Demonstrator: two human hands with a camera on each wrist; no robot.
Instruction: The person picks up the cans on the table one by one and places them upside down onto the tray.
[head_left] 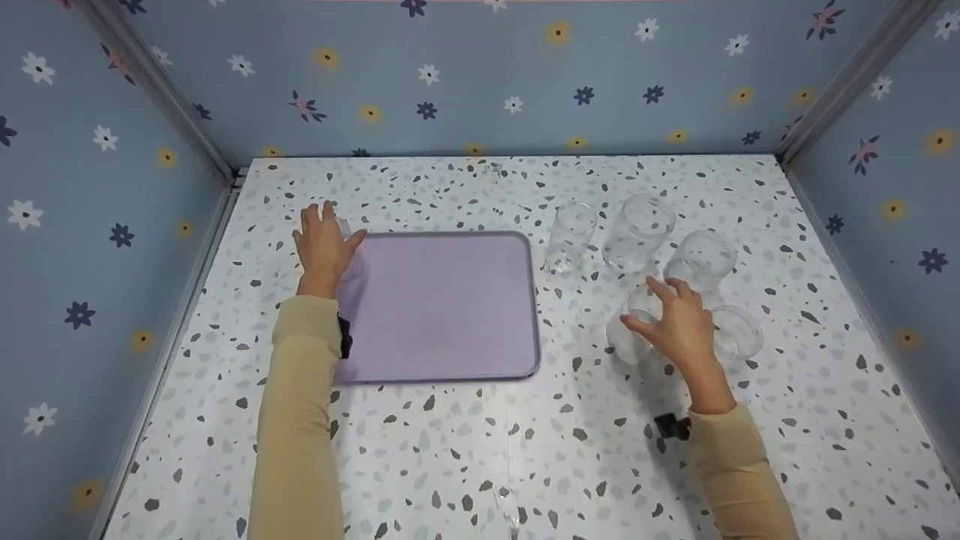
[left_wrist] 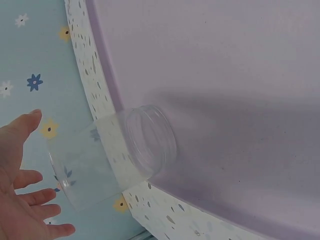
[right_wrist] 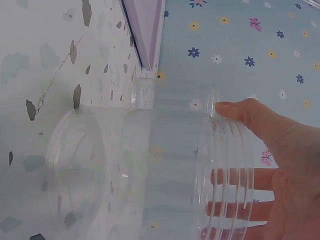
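Observation:
A clear glass point(left_wrist: 150, 140) stands upright at the far left corner of a lilac tray point(head_left: 442, 307). My left hand point(head_left: 322, 244) is just beside this glass; the left wrist view shows its fingers spread and a gap between hand and glass. On the right, my right hand point(head_left: 679, 322) reaches about the upper part of another clear glass point(head_left: 630, 341), thumb on one side and fingers on the other. The right wrist view shows those fingers point(right_wrist: 242, 178) fairly straight behind the ribbed rim; whether they touch it I cannot tell.
More clear vessels stand around the right hand: a tall narrow glass point(head_left: 570, 240), a wider glass point(head_left: 637, 236), another glass point(head_left: 701, 259) and a low round one point(head_left: 739, 334). The speckled table point(head_left: 450, 465) meets flowered walls point(head_left: 480, 75) at the back and sides.

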